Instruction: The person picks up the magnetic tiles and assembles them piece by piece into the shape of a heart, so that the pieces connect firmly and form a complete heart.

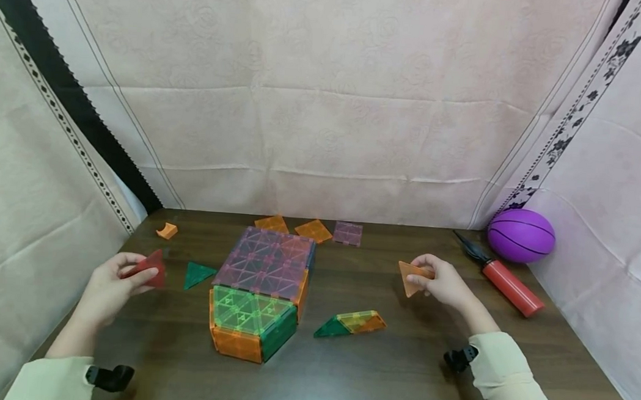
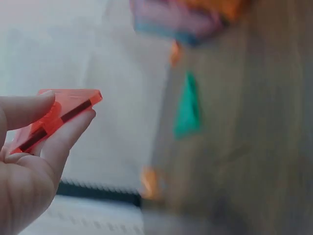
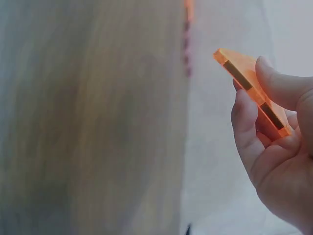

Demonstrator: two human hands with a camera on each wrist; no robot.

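My left hand point(image 1: 111, 288) pinches a red triangular magnetic tile point(image 1: 154, 269) between thumb and fingers, raised over the left of the table. In the left wrist view this red tile point(image 2: 73, 105) shows dark magnet strips along its edge. On the right, my other hand point(image 1: 443, 286) holds an orange triangular magnetic tile point(image 1: 408, 277) by its side, thumb against one face. Between the hands stands a block built of magnetic tiles point(image 1: 264, 261), purple on top with a green and orange front. A green triangular tile point(image 1: 197, 274) lies between it and my left hand.
A small joined piece of green, yellow and orange tiles point(image 1: 359, 322) lies right of the block. Behind are orange tiles point(image 1: 314, 230) and a purple tile point(image 1: 348, 233). An orange curved piece point(image 1: 167, 231) sits far left; a purple ball point(image 1: 521, 235) and red hand pump point(image 1: 512, 287) are right.
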